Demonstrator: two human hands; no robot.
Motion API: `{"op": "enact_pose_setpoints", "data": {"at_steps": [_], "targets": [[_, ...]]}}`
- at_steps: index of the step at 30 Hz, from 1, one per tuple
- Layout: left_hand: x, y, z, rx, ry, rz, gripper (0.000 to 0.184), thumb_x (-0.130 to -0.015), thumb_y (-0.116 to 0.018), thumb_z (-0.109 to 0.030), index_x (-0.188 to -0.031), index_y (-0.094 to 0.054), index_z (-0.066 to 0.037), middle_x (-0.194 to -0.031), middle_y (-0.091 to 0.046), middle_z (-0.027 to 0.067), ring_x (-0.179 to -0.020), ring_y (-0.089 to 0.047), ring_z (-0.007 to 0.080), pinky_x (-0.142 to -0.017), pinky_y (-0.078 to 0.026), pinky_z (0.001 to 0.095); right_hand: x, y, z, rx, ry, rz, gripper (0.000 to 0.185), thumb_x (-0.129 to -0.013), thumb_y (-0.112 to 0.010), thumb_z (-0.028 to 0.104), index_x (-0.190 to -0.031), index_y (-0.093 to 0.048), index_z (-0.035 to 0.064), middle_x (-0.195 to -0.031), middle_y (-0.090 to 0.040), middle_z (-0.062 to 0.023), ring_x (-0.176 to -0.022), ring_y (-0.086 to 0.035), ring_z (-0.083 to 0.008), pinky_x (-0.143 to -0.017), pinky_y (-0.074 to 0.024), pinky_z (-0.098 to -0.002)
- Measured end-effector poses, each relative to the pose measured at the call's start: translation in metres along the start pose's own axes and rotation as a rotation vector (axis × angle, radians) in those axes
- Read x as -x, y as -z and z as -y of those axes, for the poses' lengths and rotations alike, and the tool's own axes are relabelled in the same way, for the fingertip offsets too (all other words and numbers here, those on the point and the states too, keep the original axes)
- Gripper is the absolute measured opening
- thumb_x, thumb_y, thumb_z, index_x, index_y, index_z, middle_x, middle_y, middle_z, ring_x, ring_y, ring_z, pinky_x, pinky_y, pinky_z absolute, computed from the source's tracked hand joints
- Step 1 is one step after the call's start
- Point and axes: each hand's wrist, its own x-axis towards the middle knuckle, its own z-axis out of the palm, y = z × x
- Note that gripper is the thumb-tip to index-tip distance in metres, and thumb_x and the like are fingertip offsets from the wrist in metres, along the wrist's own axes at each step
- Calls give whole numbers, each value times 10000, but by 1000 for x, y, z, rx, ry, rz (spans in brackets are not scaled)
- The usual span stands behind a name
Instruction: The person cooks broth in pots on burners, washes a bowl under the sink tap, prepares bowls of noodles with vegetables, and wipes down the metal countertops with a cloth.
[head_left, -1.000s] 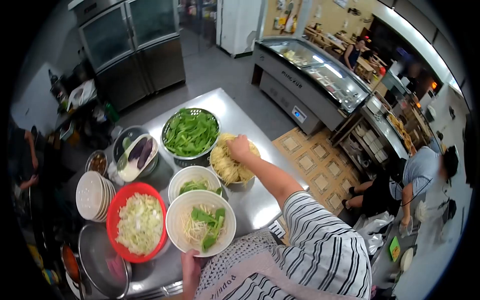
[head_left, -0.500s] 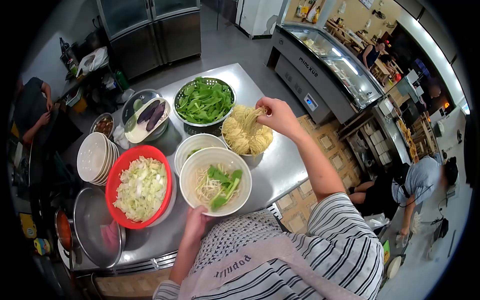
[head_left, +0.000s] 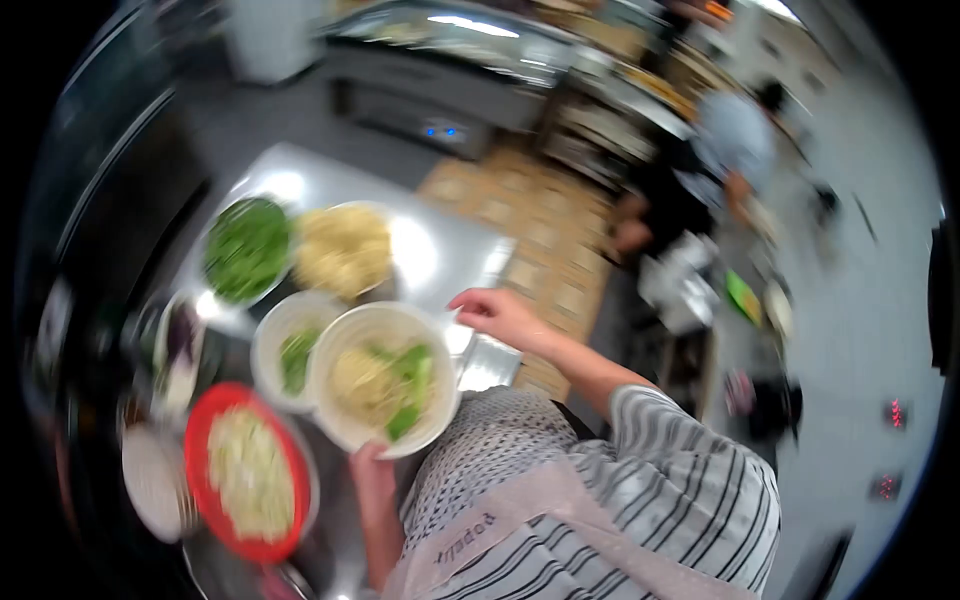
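Observation:
The whole view is blurred. My left hand [head_left: 372, 465] is closed on the near rim of a white bowl [head_left: 447, 395], tilted a little over the table's front edge. In that bowl lie a clump of pale noodles [head_left: 362, 385] and green leaves [head_left: 410, 395]. My right hand [head_left: 497, 318] hovers just right of the bowl, apart from it, fingers loosely drawn together with nothing visible in them. A second white bowl [head_left: 268, 345] with greens stands behind the held one. Beyond it are a heap of noodles [head_left: 343, 245] and a colander of green leaves [head_left: 248, 250].
A red basin [head_left: 200, 425] of chopped cabbage and stacked white bowls [head_left: 150, 480] stand at the left. Behind the basin is a tray [head_left: 172, 385] with dark purple vegetables. A co-worker [head_left: 735, 140] bends at the right, past the metal table [head_left: 440, 240]. A display fridge [head_left: 420, 90] stands behind.
The noodles my right hand gripped over the heap now lie in the held bowl. That hand has let go and moved to the bowl's right. My view has turned right.

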Motion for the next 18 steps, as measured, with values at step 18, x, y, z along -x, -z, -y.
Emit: {"op": "enact_pose_setpoints", "data": {"at_steps": [18], "targets": [[-2, -46, 135, -412, 292, 404, 207, -921, -477, -88, -1112, -437, -17, -1072, -459, 124, -993, -434, 196, -916, -356, 319, 505, 188, -401, 457, -1321, -1064, 486, -770, -602, 400, -1147, -563, 95, -1115, -534, -255, -1071, -488, -412, -894, -416, -471]]}}
